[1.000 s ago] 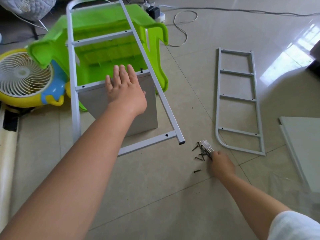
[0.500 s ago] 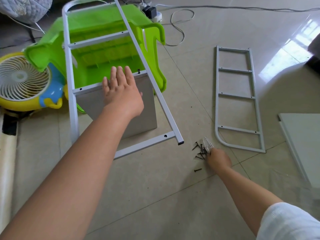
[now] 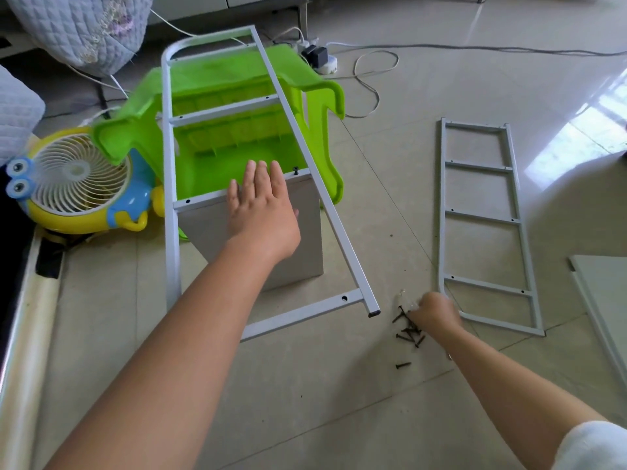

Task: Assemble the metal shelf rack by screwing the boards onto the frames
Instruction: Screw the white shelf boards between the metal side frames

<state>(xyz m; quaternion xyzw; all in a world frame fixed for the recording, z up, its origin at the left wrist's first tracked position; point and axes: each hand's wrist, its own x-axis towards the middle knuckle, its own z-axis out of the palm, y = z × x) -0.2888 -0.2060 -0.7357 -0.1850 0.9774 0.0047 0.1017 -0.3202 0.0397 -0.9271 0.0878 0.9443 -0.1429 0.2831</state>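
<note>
A grey ladder-shaped metal frame leans tilted over an overturned green plastic stool. A grey board stands under the frame's second rung, with one black screw at its right end. My left hand presses flat on that rung and the board's top edge, fingers straight. Several black screws lie loose on the tiled floor beside a small clear bag. My right hand is down among them with curled fingers; what it pinches is hidden. A second frame lies flat on the right.
Another grey board lies at the right edge. A yellow and blue cartoon fan sits left of the stool. A power strip with cables lies behind the stool, and a quilted cover hangs at top left.
My right hand has stayed at the screw pile, shifting slightly over it. My left hand keeps pressing on the rung. The camera has tilted up a little.
</note>
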